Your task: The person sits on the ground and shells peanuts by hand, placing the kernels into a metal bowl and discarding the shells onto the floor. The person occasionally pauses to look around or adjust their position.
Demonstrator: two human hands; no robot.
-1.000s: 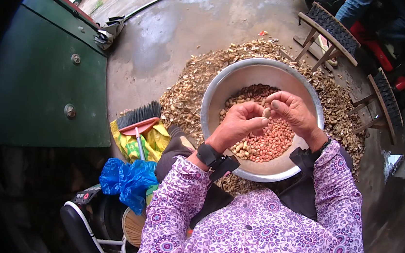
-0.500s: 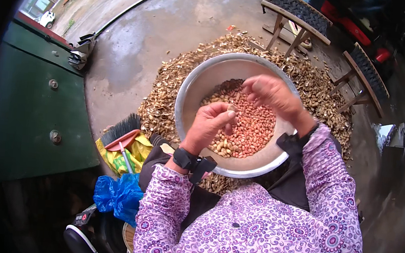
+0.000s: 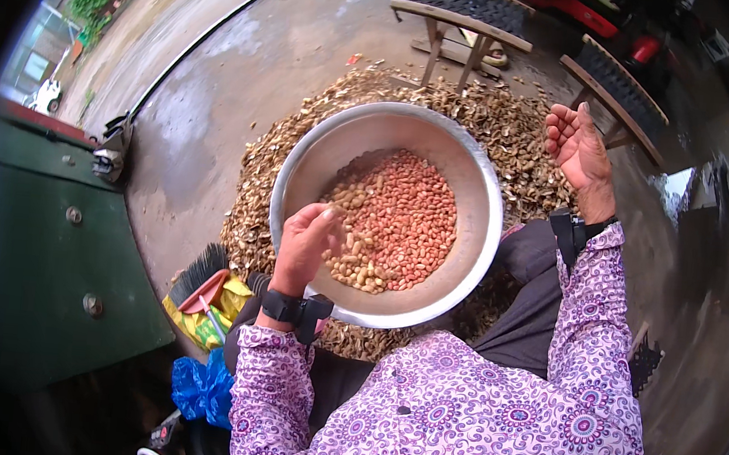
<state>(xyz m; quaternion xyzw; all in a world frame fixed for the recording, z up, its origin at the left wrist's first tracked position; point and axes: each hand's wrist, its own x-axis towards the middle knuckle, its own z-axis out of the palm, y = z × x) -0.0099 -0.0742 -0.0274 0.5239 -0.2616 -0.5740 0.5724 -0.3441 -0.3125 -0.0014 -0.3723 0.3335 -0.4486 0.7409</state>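
2 hands work at the bowl [image 3: 474, 185], a wide metal basin on the lap, about half full of peanuts [image 3: 396, 217]. The nuts look light, hard and loose, prone to roll, so best pinched singly; the bowl looks weighty, best gripped by its rim. The left hand [image 3: 306, 244] curls over the near nuts, what it holds hidden. The right hand [image 3: 576, 147], over the bowl 0.5 s ago, now hangs open and empty beyond the rim, above the shells [image 3: 514, 128].

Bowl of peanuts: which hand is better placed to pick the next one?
Left. The left hand is inside the bowl, fingers at the peanuts. The right hand is open, outside the rim over the shells.
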